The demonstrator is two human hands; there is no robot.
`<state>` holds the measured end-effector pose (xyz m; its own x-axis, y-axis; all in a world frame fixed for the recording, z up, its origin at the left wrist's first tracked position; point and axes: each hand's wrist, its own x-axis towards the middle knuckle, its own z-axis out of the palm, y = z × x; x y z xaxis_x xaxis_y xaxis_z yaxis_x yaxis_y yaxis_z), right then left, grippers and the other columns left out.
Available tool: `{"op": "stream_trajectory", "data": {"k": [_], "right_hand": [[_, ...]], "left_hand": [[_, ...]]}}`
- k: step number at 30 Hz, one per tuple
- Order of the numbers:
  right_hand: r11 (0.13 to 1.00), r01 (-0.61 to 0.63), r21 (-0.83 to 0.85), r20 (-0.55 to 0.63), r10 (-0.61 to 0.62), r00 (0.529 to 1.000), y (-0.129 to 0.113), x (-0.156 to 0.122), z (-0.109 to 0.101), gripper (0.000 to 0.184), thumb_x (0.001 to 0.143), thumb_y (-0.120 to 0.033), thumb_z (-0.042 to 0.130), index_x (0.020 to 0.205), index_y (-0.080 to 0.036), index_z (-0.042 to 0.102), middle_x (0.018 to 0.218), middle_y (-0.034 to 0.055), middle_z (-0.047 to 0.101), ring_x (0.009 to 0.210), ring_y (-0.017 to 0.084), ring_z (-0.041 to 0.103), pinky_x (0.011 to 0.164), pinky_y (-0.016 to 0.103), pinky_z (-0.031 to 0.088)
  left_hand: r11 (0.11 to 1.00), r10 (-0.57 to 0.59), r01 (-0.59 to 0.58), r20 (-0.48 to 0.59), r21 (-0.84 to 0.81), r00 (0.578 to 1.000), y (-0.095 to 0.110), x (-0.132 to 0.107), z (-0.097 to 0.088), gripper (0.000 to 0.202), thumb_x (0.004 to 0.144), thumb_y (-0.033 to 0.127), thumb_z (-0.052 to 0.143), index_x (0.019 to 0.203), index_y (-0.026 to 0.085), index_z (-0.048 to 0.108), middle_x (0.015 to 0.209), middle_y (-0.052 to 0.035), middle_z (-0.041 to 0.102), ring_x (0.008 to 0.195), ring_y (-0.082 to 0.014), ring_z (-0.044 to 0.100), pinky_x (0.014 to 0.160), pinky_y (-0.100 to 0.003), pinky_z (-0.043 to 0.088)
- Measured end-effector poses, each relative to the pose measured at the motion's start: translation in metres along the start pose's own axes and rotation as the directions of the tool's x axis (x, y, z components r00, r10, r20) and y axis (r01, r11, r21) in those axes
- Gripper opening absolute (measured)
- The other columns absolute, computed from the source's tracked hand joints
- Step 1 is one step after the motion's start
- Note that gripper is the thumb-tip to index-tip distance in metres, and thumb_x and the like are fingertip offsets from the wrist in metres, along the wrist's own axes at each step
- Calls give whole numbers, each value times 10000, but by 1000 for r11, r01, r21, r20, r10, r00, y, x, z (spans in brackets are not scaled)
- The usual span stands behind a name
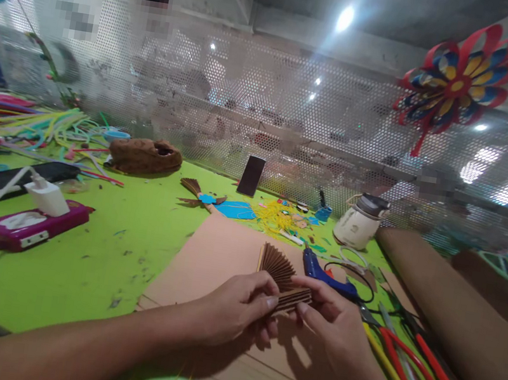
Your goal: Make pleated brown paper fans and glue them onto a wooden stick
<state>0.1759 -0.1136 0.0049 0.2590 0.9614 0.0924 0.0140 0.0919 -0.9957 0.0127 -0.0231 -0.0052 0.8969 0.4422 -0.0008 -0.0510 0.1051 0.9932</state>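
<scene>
Between my hands is a brown pleated paper fan (pixel 277 265), its upper part spread and its lower pleats pressed together. My left hand (pixel 243 304) pinches the folded pleats at their left end. At the right end, the thumb and fingers of my right hand (pixel 330 318) close on the same stack of folds. Under both hands lies a sheet of brown cardboard (pixel 193 270). Just beyond my right hand rests a blue glue gun (pixel 325 273). Red-handled scissors (pixel 417 376) lie to the right of my right forearm.
A purple power strip (pixel 38 226) with a white charger stands at left. Farther back are a brown pouch (pixel 143 156), a phone (pixel 251 175), yellow shreds (pixel 278 218) and a white bottle (pixel 359 222). A brown roll (pixel 457 306) runs along the right. Perforated mesh (pixel 248 105) rises behind the green table (pixel 134 216).
</scene>
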Motion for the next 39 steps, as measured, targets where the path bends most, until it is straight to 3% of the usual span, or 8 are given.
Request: {"op": "stream_trajectory", "data": {"k": [6,11,13,16,18,24,33,39], "right_hand": [[999,-21,-34,-23,20,1000,-1,-1,3,366,687,-211,680,1047,-172,625,763,42,664,651,160,568,591,289,438],[998,7,-66,12,-6,1000,4,0,1,340,757,-208,614,1094,-177,588,858,56,660,716,160,572,632,285,447],[996,24,-80,27,-22,999,5,0,0,333,775,-210,599,1106,-177,576,846,48,652,715,153,565,636,277,446],[996,42,-84,43,-38,998,5,-1,1,334,776,-217,604,1105,-168,571,836,46,645,700,147,560,617,265,441],[995,46,-86,50,-42,998,4,-1,2,340,770,-224,614,1102,-164,571,844,53,649,695,148,563,599,260,438],[989,61,-138,43,-55,998,5,-2,3,353,764,-235,624,1106,-160,578,837,64,663,714,166,585,577,258,436],[994,61,-89,31,-58,998,3,-1,6,368,754,-217,638,1113,-178,567,860,55,670,684,153,580,567,257,431],[995,54,-79,73,-49,996,0,-1,7,446,707,-170,640,1141,-181,543,849,51,661,743,182,597,595,277,448]], "left_hand": [[998,14,-10,-60,65,998,1,-1,1,254,861,418,502,854,167,468,711,-32,563,635,-136,528,591,-288,382],[999,18,-16,-50,41,999,1,-2,0,253,869,421,475,857,169,462,722,-34,565,592,-128,512,568,-285,379],[984,58,-43,-79,172,995,5,-4,-1,253,874,414,469,857,163,491,749,-46,584,627,-132,517,586,-279,373],[853,170,-63,-161,518,972,13,-9,-2,248,886,390,458,856,165,558,781,-48,606,680,-139,505,605,-272,341],[751,216,-48,-177,658,960,18,-12,-1,250,903,370,424,866,177,578,776,-37,611,677,-138,498,607,-274,330],[659,247,-51,-152,751,957,21,-14,0,216,912,318,393,897,184,562,811,-49,623,703,-152,509,638,-288,343],[770,303,-104,-216,629,928,14,-10,-3,152,877,298,467,819,191,559,744,-29,603,689,-148,500,639,-278,340],[960,107,-39,-233,278,967,11,2,-9,183,766,304,594,688,174,491,605,16,495,569,-115,434,548,-253,314]]}}
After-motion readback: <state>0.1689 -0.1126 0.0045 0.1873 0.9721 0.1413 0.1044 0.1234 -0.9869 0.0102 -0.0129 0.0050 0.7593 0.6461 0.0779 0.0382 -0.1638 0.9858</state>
